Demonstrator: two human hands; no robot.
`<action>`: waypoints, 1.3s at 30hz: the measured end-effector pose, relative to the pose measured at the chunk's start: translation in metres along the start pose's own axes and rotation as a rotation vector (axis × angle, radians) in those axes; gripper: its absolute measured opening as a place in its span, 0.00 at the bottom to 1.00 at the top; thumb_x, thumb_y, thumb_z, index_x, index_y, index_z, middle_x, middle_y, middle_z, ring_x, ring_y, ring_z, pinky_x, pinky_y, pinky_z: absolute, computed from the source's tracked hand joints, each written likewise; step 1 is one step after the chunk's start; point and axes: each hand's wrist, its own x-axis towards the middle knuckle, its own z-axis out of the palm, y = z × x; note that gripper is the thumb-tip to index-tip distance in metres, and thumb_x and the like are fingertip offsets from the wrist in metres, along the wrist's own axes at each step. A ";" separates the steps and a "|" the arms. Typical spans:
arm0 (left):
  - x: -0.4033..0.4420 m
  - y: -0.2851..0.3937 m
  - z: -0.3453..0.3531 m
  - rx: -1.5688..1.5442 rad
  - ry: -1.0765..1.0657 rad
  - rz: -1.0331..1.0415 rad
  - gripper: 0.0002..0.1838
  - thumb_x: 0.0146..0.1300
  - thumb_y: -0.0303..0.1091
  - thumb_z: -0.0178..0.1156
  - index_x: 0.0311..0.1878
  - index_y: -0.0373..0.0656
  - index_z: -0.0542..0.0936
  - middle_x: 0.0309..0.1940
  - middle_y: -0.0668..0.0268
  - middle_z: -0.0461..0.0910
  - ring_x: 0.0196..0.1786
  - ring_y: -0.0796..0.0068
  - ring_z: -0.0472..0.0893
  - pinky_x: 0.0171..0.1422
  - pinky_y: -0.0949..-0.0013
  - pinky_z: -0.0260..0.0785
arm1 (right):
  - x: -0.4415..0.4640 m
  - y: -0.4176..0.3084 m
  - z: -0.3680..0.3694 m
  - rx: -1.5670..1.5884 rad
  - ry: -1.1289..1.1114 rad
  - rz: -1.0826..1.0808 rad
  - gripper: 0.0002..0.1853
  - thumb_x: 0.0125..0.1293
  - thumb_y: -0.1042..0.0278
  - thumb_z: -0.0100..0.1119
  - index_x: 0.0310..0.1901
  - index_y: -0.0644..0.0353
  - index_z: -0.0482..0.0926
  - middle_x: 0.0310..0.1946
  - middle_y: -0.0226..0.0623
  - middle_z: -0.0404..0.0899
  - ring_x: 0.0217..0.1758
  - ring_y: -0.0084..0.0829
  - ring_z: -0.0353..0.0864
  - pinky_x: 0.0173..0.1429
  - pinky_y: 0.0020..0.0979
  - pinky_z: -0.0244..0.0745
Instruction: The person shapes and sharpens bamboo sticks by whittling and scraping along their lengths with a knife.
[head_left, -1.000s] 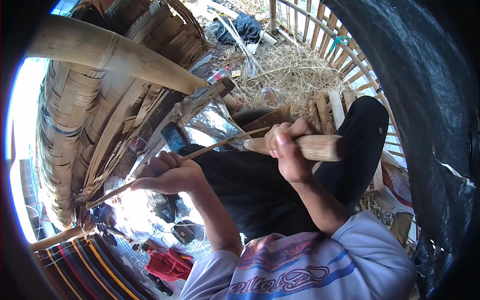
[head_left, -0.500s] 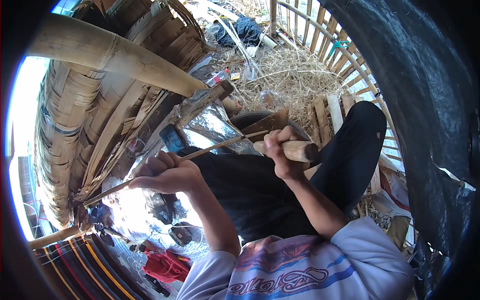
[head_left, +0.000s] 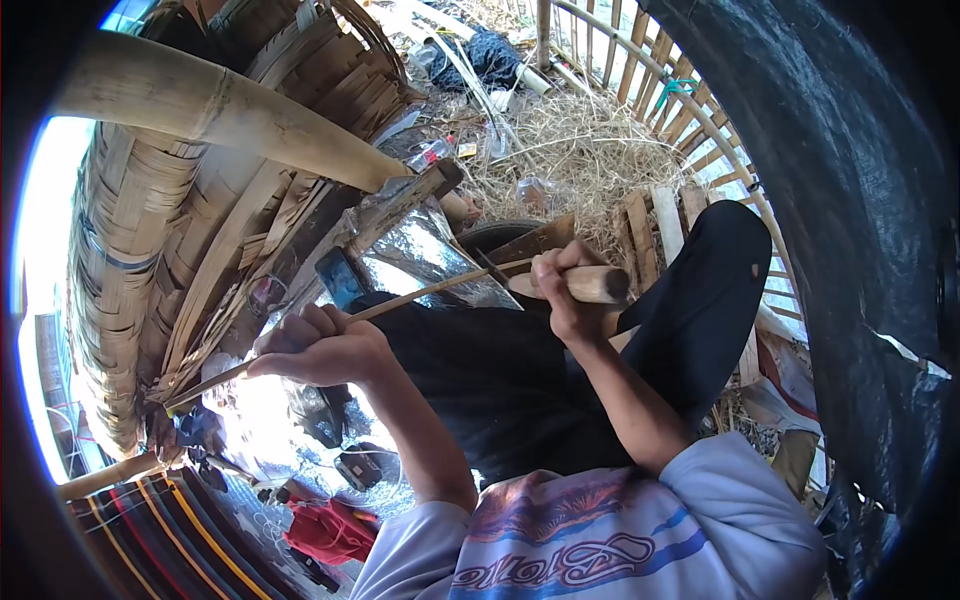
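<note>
My left hand [head_left: 322,345] is closed around a long thin bamboo strip [head_left: 425,293], which slants from lower left to upper right across my lap. My right hand [head_left: 568,290] grips the thick wooden handle [head_left: 597,284] of a knife. Its narrow dark blade [head_left: 490,266] crosses the strip near the strip's upper right end; whether the edge bites into it I cannot tell. Right behind my right hand is a brown flat piece [head_left: 535,240], partly hidden.
A thick bamboo pole [head_left: 240,110] and large woven bamboo work [head_left: 130,260] fill the left side. A phone [head_left: 341,277] rests near a wooden beam [head_left: 405,208]. Dry straw [head_left: 590,140] covers the ground ahead. Dark plastic sheeting [head_left: 820,150] hangs at right.
Both hands keep their grips on the strip and the knife. My left hand has shifted slightly to the left, and the knife handle has moved a little left and up.
</note>
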 end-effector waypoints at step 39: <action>-0.002 0.000 0.001 -0.053 -0.061 -0.018 0.26 0.69 0.61 0.34 0.21 0.54 0.52 0.11 0.79 0.40 0.13 0.88 0.40 0.13 0.81 0.33 | 0.011 0.027 -0.017 -0.109 0.055 0.088 0.14 0.55 0.75 0.62 0.17 0.60 0.69 0.15 0.28 0.69 0.19 0.14 0.66 0.26 0.23 0.62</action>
